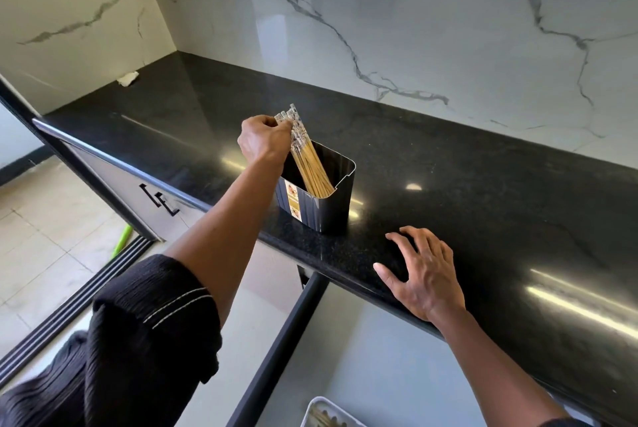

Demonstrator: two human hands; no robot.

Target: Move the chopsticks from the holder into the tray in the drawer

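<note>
The left hand (264,140) curls its fingers around the patterned tops of the bamboo chopsticks (309,164); its fingertips are hidden. The chopsticks lean left in the black holder (331,205), lower ends concealed by its wall. The holder stands near the front edge of the countertop (483,185). Below, the open drawer (379,340) holds a white tray (312,409), cut off by the frame. The right hand (424,274) rests flat on the edge, fingers spread.

A home kitchen: black granite counter (448,164), marble backsplash (397,12), cabinet drawers (362,357).
</note>
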